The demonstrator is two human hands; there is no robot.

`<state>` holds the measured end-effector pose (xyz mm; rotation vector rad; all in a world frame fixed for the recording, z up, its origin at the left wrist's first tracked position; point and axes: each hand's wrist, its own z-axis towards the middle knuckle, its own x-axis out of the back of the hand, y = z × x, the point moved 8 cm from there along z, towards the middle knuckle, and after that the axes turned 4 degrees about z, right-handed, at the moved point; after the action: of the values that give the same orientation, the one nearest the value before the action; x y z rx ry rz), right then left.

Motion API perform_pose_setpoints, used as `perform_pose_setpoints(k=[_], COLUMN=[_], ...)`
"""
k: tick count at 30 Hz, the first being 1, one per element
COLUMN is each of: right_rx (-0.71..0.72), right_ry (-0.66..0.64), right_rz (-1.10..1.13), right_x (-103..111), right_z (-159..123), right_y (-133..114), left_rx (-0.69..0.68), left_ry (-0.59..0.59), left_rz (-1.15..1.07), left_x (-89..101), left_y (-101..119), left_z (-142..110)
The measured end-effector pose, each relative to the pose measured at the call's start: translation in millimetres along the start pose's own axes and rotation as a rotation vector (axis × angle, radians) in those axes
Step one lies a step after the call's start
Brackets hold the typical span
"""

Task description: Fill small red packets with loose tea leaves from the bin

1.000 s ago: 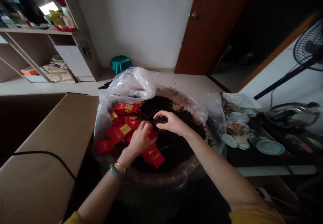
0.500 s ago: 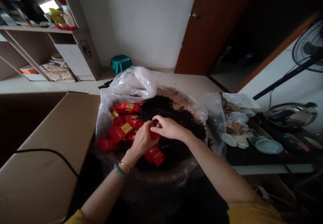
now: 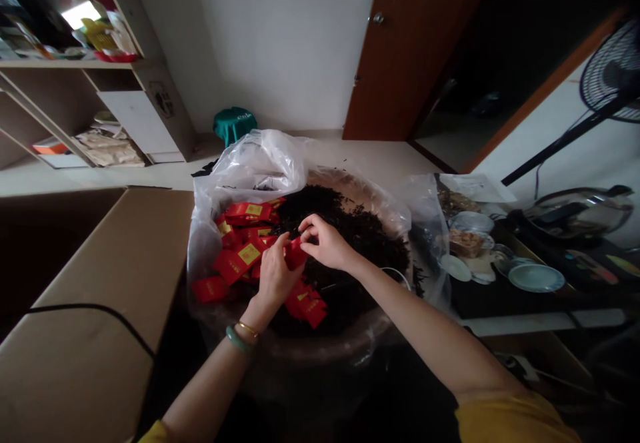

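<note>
A red packet sits between my two hands, above a large round basket lined with clear plastic. My left hand is closed around the packet's lower left side. At its upper edge, my right hand pinches the packet with thumb and fingers. Dark loose tea leaves fill the middle and right of the basket. Several red packets with gold labels are heaped on the left of the leaves, and a few more red packets lie just below my hands.
An open cardboard box stands at the left, a dark cable across its flap. On the right, a dark table carries dishes, a bag of dry pieces and a glass-lidded pan. A teal stool is by the wall.
My hands have drawn slightly apart, and more of the red packet shows between them. My right fingers have shifted to its upper edge. The view has moved slightly.
</note>
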<state>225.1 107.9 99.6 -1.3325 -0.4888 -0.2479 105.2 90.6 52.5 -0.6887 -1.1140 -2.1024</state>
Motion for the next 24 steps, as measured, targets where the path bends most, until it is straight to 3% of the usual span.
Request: perform_pose_setpoints(k=[6,10,14,19,24], right_rx=[0.034,0.063,0.057,0.075,0.251], right_ry=[-0.021,-0.019,-0.033,-0.026,-0.005], right_rz=[0.127,0.057,-0.227,-0.541,-0.708], right_x=[-7.5,-7.0,-2.6,-4.7,-20.9], right_z=[2.5,1.1,-2.9,-8.1,-13.2], right_y=[3.7,-1.7,-12.0,-19.9,-28.6], left_rx=[0.050,-0.007,-0.010,-0.025,-0.048], left_ry=[-0.024,0.070,0.181,0.181,0.195], left_rz=[-0.089,-0.129,-0.135,-0.120,-0.117], left_x=[-5.1,1.7,9.5,6.1,4.2], left_y=[-6.3,-2.7,-3.3,-3.2,-2.1], left_z=[-0.1,2.1,1.3,-1.8,-4.2])
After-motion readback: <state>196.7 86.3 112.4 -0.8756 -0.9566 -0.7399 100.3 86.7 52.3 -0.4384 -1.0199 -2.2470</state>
